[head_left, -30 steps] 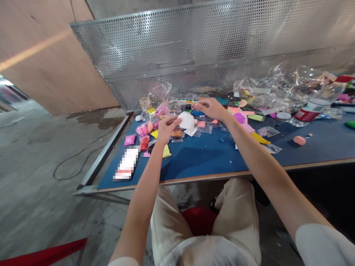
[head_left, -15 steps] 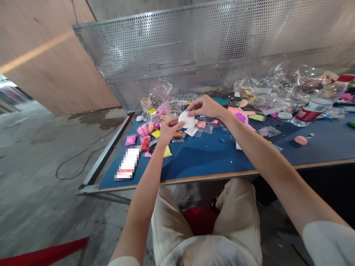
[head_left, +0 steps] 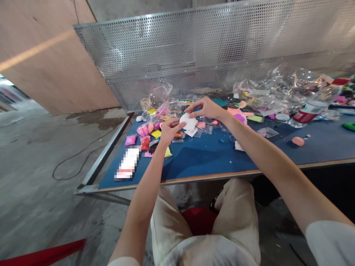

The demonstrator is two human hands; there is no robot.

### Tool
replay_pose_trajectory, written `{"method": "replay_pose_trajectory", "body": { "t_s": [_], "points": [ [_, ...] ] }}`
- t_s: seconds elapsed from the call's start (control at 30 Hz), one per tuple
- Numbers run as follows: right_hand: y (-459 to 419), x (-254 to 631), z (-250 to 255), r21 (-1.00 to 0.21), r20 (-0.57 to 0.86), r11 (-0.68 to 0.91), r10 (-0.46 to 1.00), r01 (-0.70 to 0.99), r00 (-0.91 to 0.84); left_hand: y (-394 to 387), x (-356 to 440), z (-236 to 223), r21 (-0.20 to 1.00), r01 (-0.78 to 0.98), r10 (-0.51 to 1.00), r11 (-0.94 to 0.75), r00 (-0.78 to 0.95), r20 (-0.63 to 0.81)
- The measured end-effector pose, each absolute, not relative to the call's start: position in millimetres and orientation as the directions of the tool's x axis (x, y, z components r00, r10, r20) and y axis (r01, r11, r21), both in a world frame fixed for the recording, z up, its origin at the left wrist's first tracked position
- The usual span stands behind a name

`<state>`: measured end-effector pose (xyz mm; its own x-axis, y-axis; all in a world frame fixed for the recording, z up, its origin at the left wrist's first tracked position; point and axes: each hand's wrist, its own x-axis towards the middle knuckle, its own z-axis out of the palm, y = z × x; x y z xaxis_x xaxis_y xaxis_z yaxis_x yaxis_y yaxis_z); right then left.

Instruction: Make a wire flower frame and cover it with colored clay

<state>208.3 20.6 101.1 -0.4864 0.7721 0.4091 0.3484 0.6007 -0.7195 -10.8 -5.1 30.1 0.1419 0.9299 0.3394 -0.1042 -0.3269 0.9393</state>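
While L hand (head_left: pixel 169 130) grips white disc (head_left: pixel 188 122), R hand (head_left: pixel 204 109) pinches its upper edge

As both bare arms reach fwd over the blue counter (head_left: pixel 199 159), the disc is held above the clutter, approx. in front of the person's middle, flat face twd the viewer. L hand: thumb on the disc's face, fingers behind, so closed on its left side. R hand: thumb & fingertips at the top rim, also closed on it; other fingers curled.

Just below the disc, a white slip (head_left: pixel 191 132) w/ dark marks, too small to read. Nr L wrist, small bagged pcs: pink packet (head_left: pixel 130 140), red packet (head_left: pixel 144 143), yellow packet (head_left: pixel 156 133), pale-yellow packet (head_left: pixel 168 152). Twd the near left corner, a pixelated white oblong (head_left: pixel 128 162), details masked.

Partly behind R forearm, a purple piece (head_left: pixel 240 118). Further R: crumpled clear plastic (head_left: pixel 285 87) at the back, tilted bottle (head_left: pixel 306 113) w/ red & white label, and a peach lump (head_left: pixel 298 141) by itself nr the front edge.

Behind it all, a perforated metal panel (head_left: pixel 177 48); wood board (head_left: pixel 50 48) at far L. Person sits on something red (head_left: pixel 199 221), light trousers (head_left: pixel 169 218), knees twd the counter.
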Motion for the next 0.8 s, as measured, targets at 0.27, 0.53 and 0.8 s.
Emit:
{"method": "replay_pose_trajectory", "body": {
  "t_s": [0.27, 0.53, 0.8],
  "points": [
    [19, 208, 100, -0.730, 0.383, 0.563, 0.806, 0.387, -0.451, -4, -9, 27, 0.940, -0.164, 0.931, -0.299, 0.165, 0.325],
    [14, 212, 100, -0.670, 0.345, 0.570, 0.806, 0.476, -0.480, 5, -10, 16, 0.941, -0.154, 0.920, -0.302, 0.210, 0.330],
    [9, 223, 132, -0.483, 0.291, 0.624, 0.776, 0.615, -0.559, 11, -31, 26, 0.511, 0.345, 0.551, -0.787, 0.023, 0.834]
  ]
}}
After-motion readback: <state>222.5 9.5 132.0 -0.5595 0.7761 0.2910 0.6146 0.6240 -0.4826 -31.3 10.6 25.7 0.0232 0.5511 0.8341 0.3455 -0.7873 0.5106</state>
